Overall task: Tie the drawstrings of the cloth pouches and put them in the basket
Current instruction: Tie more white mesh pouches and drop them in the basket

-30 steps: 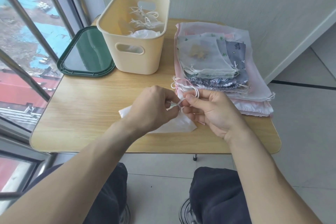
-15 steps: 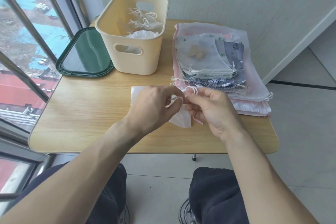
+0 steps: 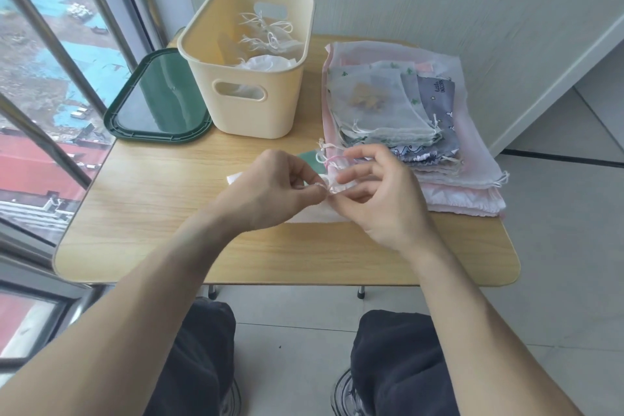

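**Knotting the drawstring at the pouch mouth**

Both hands meet over the middle of the desk (image 3: 141, 213), working the drawstring (image 3: 325, 162) of a white cloth pouch (image 3: 315, 213) that lies flat beneath them. The left hand (image 3: 273, 194) has its grip closed on the cord, thumb and forefinger pinching it right where the two hands touch. The right hand (image 3: 378, 199) pinches the same cord with thumb and forefinger on the other side of that pinch, while its remaining fingers fan out loosely above.

To finish this well, the left pinch should probably hold the gathered mouth tight while the right draws the loop through, pulling away from the pinch rather than upward, so the thin cloth does not lift or ungather. The cord looks slight and slippery; a firm snug at the end would seem wise.

Both forearms come in low from the near edge, wrists slightly raised, palms turned toward each other.

Beyond the grip and to its left stands the cream basket (image 3: 256, 111), already holding tied pouches. Just right of the grip lies the stack of untied pouches (image 3: 405, 118).
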Available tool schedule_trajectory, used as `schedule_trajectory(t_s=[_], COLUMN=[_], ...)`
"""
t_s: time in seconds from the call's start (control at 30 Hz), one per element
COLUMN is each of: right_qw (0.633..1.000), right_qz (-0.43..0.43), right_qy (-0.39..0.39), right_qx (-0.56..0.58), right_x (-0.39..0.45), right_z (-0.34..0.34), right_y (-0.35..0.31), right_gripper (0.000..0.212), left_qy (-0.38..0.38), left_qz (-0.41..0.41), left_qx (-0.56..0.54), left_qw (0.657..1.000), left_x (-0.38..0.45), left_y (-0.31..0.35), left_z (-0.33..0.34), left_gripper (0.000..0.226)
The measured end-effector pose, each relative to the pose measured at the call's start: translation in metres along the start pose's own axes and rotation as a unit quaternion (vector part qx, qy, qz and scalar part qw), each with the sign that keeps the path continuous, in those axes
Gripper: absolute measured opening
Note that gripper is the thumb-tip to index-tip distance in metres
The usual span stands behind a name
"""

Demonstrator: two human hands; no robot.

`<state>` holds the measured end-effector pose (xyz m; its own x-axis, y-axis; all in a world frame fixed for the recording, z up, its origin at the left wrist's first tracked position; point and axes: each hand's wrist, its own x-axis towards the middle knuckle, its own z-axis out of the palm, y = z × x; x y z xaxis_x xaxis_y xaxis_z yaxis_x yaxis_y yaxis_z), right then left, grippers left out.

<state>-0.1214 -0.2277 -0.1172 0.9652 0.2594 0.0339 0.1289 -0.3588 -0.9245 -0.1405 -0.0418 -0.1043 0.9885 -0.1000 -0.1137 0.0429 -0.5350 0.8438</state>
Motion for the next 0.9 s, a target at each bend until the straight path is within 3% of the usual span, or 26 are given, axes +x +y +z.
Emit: schedule_trajectory(t_s=[0.2,0.3,0.37,0.47,0.67,0.8,0.9], right_qw=[0.999,0.997,0.994,0.987,0.977,0.965,0.967], right_qz=[-0.036,-0.065,-0.092,-0.137,-0.181,-0.212,-0.204], right_qy=[-0.018,-0.014,-0.016,-0.008,0.051,0.088,0.083], right_qx=[-0.023,-0.038,-0.065,-0.079,-0.1,-0.125,-0.126], right_x=[0.003,0.002,0.001,0.001,0.003,0.005,0.004], right_z=[0.002,0.007,0.007,0.005,0.013,0.017,0.017], right_y=[0.007,0.008,0.007,0.007,0.009,0.012,0.011], right_gripper=[0.022,0.017,0.017,0.019,0.032,0.02,0.008], left_qy=[-0.147,-0.164,-0.154,-0.123,-0.105,-0.067,-0.011], left_qz=[-0.026,-0.091,-0.113,-0.129,-0.138,-0.135,-0.116], left_qx=[0.012,-0.13,-0.198,-0.26,-0.301,-0.289,-0.215], left_qw=[0.989,0.974,0.961,0.949,0.938,0.945,0.97], left_x=[-0.004,-0.002,-0.002,-0.001,-0.001,0.0,0.0], left_y=[-0.001,-0.004,-0.003,-0.004,-0.001,-0.001,-0.002], left_z=[-0.018,-0.018,-0.017,-0.015,-0.012,-0.009,-0.005], left_gripper=[0.02,0.032,0.025,0.042,0.047,0.019,0.022])
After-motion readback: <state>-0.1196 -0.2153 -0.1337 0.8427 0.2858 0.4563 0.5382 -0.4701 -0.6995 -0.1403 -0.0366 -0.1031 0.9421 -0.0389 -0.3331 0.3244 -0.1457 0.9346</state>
